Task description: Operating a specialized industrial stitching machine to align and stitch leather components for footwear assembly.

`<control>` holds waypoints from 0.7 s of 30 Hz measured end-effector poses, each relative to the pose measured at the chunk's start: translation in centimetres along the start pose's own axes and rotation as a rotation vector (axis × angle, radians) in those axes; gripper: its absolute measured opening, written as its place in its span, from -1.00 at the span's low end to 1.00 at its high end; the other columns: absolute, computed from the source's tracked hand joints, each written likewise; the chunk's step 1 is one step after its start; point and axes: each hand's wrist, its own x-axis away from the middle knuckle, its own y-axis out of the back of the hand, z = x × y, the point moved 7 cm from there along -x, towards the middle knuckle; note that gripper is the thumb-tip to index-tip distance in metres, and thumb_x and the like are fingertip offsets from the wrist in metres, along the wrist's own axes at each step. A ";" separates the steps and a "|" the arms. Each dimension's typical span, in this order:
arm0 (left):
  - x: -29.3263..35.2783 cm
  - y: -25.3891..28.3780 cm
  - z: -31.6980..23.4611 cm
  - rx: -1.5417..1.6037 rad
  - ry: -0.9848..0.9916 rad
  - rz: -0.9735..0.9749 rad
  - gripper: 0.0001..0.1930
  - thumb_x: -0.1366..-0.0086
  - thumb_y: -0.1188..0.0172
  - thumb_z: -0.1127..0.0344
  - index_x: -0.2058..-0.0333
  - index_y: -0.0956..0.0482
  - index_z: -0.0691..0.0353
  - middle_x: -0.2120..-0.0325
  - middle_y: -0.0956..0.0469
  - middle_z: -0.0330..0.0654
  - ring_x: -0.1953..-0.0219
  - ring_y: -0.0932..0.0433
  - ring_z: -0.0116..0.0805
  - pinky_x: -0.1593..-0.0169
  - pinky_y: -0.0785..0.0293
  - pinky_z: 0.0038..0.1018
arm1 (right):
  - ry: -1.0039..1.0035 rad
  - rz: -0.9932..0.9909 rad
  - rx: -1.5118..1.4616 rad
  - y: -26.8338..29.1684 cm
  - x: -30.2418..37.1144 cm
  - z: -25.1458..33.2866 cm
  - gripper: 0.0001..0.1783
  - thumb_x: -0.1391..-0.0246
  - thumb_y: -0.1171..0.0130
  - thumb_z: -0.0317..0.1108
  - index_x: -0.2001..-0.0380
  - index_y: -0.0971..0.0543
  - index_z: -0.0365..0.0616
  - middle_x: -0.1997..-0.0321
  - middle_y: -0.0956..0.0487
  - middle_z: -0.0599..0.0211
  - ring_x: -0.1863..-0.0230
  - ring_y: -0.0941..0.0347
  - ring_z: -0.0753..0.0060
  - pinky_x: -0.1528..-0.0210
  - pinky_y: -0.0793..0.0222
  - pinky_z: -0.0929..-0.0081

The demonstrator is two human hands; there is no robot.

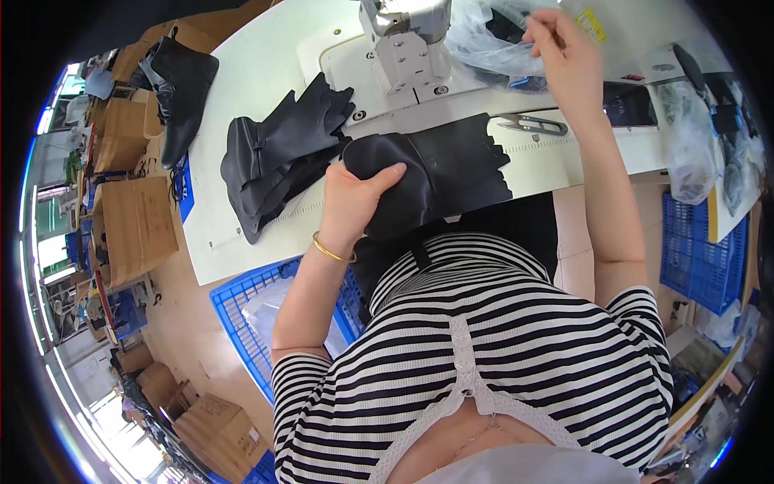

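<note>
Now: black piece (468, 165) over white table (262, 73), cardboard boxes (139, 230) left.

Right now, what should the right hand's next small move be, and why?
Probably lower the right hand to the jagged edge of the black boot upper: only the left hand holds it, thumb on top, while the right hovers by the clear plastic bag.

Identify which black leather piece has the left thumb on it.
The rightmost black piece, its jagged edge pointing right: the left hand rests its thumb on it. The others lie in a pile to its left.
</note>
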 end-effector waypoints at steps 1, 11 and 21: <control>0.0 0.3 0.2 -0.001 0.008 -0.004 -0.82 -0.07 -0.28 0.49 0.32 -0.58 0.40 0.43 -0.62 -0.17 0.42 -0.58 -0.46 0.30 -0.53 -0.54 | -0.023 0.063 -0.130 -0.4 0.9 0.5 -0.82 -0.17 -0.05 -0.34 0.24 -0.52 -0.19 0.45 -0.55 0.46 0.45 -0.38 0.67 0.35 -0.31 0.66; 0.2 0.6 0.9 0.184 0.136 -0.059 -0.77 -0.27 -0.14 0.28 0.30 -0.57 0.39 0.44 -0.61 -0.20 0.45 -0.55 -0.53 0.34 -0.49 -0.59 | -0.352 0.888 -0.581 -10.4 12.2 4.9 -0.91 -0.02 -0.17 -0.48 0.40 -0.54 -0.29 0.54 -0.52 0.42 0.55 -0.38 0.66 0.46 -0.33 0.68; 0.7 -0.4 -0.1 -0.080 -0.022 0.041 -0.82 -0.02 -0.27 0.56 0.33 -0.58 0.38 0.44 -0.61 -0.23 0.42 -0.54 -0.54 0.29 -0.49 -0.58 | -0.247 0.808 -0.406 -11.6 11.7 5.3 -0.84 -0.06 -0.15 -0.40 0.49 -0.50 -0.30 0.62 -0.50 0.37 0.57 -0.38 0.61 0.50 -0.31 0.61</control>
